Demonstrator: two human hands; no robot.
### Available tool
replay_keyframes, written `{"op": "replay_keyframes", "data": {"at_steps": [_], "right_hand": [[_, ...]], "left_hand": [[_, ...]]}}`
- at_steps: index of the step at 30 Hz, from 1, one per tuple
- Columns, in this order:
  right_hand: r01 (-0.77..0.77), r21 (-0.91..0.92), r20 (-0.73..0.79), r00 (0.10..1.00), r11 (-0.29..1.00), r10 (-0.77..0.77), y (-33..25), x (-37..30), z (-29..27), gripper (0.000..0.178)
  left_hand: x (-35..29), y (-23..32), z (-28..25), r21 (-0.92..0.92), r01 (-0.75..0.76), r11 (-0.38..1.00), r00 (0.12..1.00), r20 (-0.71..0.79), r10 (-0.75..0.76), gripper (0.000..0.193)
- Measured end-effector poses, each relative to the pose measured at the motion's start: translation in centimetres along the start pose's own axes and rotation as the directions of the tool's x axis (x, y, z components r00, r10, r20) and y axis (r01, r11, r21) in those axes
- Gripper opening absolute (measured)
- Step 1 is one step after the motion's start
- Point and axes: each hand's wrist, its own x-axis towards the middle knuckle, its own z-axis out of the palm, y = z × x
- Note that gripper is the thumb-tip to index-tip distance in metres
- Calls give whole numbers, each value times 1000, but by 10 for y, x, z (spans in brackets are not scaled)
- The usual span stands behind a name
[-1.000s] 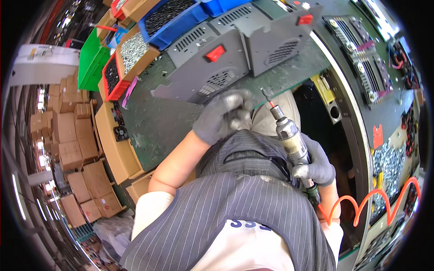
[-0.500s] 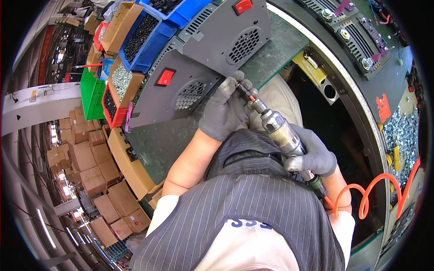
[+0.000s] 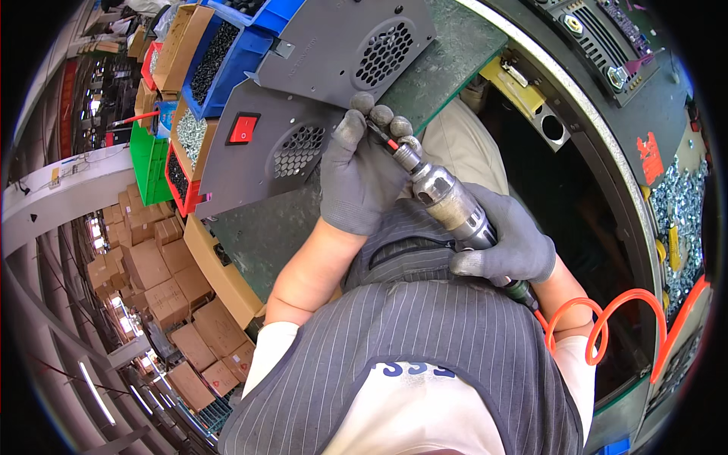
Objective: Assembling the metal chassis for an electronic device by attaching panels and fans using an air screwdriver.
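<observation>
My right hand point(image 3: 516, 239), in a grey glove, grips a metal air screwdriver point(image 3: 453, 206) by its body. The tool is tilted, its bit pointing up and to the left. At the tip, the gloved fingers of my left hand point(image 3: 360, 171) are closed round the screwdriver bit point(image 3: 384, 138); whether a screw sits there is too small to tell. Just beyond the fingertips stand two joined grey metal panels: the nearer panel point(image 3: 254, 171) has a red rocker switch point(image 3: 243, 129) and a honeycomb vent, and the farther panel point(image 3: 326, 57) has another vent.
A coiled orange air hose point(image 3: 599, 326) runs from the tool to the right. Blue bins point(image 3: 250, 57) of black parts and a box of silver screws point(image 3: 191, 136) stand left of the panels. Loose screws point(image 3: 679, 220) lie at far right. The dark green bench point(image 3: 258, 235) lies under the panels.
Both hands and the screwdriver have shifted left in the picture. The panels and bins have shifted left too, as the view moved. The left fingers stay at the bit.
</observation>
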Motion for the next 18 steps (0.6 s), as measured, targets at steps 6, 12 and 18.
{"op": "replay_keyframes", "data": {"at_steps": [6, 12, 18], "right_hand": [[81, -153, -48, 995, 985, -89, -1, 1, -5, 71], [-8, 106, 20, 1000, 994, 6, -11, -8, -8, 75], [-52, 180, 32, 998, 982, 47, -10, -11, -8, 76]], "left_hand": [[-15, -15, -3, 219, 48, 975, 992, -123, -21, 20], [-4, 8, 3, 117, 54, 992, 997, -68, -46, 23], [-3, 4, 2, 90, 67, 994, 998, -24, -65, 24]]}}
